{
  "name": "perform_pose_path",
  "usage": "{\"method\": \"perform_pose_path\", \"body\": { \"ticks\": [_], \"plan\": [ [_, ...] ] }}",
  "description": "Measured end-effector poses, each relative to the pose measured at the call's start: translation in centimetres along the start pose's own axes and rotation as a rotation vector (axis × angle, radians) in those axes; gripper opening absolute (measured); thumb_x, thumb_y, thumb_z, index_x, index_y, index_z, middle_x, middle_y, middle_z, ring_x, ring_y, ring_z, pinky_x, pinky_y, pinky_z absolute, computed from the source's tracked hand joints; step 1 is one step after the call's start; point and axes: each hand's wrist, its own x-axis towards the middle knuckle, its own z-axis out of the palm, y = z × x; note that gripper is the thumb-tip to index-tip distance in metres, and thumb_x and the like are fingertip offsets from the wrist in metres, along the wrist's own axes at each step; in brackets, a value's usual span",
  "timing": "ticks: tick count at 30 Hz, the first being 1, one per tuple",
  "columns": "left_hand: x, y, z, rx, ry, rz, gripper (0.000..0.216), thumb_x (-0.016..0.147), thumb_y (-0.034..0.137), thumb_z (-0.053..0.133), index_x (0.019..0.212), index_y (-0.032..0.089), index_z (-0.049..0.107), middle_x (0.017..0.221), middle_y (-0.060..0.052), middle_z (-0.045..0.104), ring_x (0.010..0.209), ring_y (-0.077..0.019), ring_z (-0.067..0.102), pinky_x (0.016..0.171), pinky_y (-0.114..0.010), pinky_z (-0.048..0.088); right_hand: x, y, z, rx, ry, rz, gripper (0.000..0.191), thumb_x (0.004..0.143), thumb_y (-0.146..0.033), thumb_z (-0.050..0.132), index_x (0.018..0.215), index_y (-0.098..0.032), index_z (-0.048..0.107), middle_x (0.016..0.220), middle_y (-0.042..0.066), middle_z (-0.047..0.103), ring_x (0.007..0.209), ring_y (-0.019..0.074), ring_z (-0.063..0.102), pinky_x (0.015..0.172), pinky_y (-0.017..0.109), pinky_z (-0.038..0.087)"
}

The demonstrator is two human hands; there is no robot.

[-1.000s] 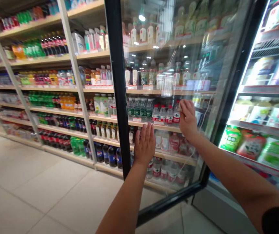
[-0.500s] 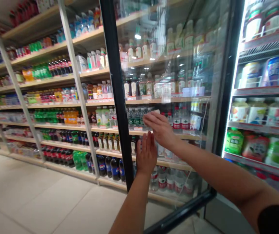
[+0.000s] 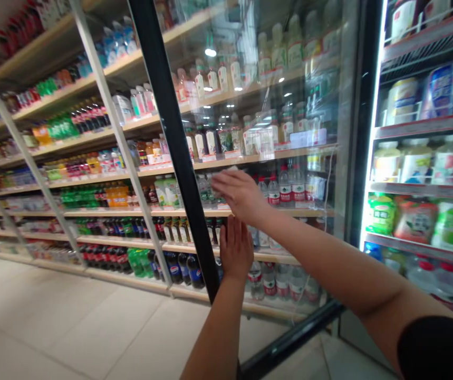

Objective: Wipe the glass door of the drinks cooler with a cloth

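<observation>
Black sleeve (image 3: 440, 345) cut off at 4 o'clock. Left hand (image 3: 237, 250), 6 o'clock, fingers straight, flat against glass door (image 3: 250, 119), top cropped. Right hand (image 3: 244, 195), centre, mostly hides whitish cloth (image 3: 232, 168); can't tell grip. Lit cooler (image 3: 424, 190) at 3. Hands block bottles (image 3: 285, 188) behind glass. Shelves (image 3: 103, 212) at 9, blurry.

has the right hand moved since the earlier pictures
Yes: the right hand has moved left, closer to the black left upright of the glass door than a second ago.
</observation>
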Motion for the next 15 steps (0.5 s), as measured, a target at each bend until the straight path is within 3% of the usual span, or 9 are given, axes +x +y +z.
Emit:
{"method": "perform_pose_path", "body": {
  "ticks": [3, 6, 8, 12, 15],
  "plan": [
    [0.3, 0.2, -0.3, -0.008, 0.037, -0.008, 0.057, 0.093, 0.019, 0.051, 0.148, 0.009, 0.036, 0.147, -0.017, 0.046, 0.147, -0.0255, 0.023, 0.123, -0.048, 0.02, 0.1, 1.7, -0.2, 0.012, 0.084, 0.031, 0.036, 0.095, -0.012, 0.047, 0.125, -0.017, 0.066, 0.134, 0.003, 0.064, 0.129, 0.0204, 0.05, 0.114, 0.04, 0.041],
    [0.4, 0.3, -0.5, 0.007, 0.054, 0.007, 0.06, 0.095, 0.019, 0.049, 0.151, 0.011, 0.03, 0.148, -0.015, 0.045, 0.148, -0.0244, 0.019, 0.124, -0.048, 0.017, -1.0, 3.3, -0.7, 0.025, -0.016, -0.082, 0.037, 0.096, -0.013, 0.047, 0.128, -0.023, 0.064, 0.136, -0.001, 0.063, 0.133, 0.0202, 0.048, 0.114, 0.04, 0.042],
    [0.5, 0.2, -0.5, -0.008, 0.016, -0.016, 0.063, 0.095, 0.02, 0.047, 0.153, 0.012, 0.023, 0.151, -0.015, 0.041, 0.148, -0.0235, 0.02, 0.124, -0.047, 0.016, -1.7, 4.9, -1.4, 0.016, -0.013, -0.007, 0.04, 0.097, -0.014, 0.047, 0.131, -0.028, 0.062, 0.137, -0.003, 0.062, 0.134, 0.0199, 0.047, 0.115, 0.04, 0.041],
    [0.7, 0.2, -0.6, -0.054, -0.042, -0.045, 0.069, 0.096, 0.022, 0.046, 0.155, 0.014, 0.012, 0.153, -0.016, 0.035, 0.148, -0.0239, 0.021, 0.124, -0.049, 0.016, -4.0, 7.4, -2.6, -0.013, 0.131, 0.273, 0.046, 0.098, -0.015, 0.044, 0.139, -0.034, 0.055, 0.142, -0.002, 0.057, 0.138, 0.0213, 0.043, 0.121, 0.045, 0.034],
    [0.8, 0.2, -0.5, -0.085, -0.07, -0.058, 0.07, 0.096, 0.023, 0.046, 0.155, 0.015, 0.011, 0.154, -0.016, 0.033, 0.148, -0.0251, 0.02, 0.123, -0.051, 0.016, -8.1, 6.5, -2.4, 0.008, 0.056, 0.235, 0.044, 0.097, -0.017, 0.046, 0.138, -0.03, 0.056, 0.141, 0.001, 0.059, 0.139, 0.0203, 0.043, 0.119, 0.045, 0.036]
  ]
}}
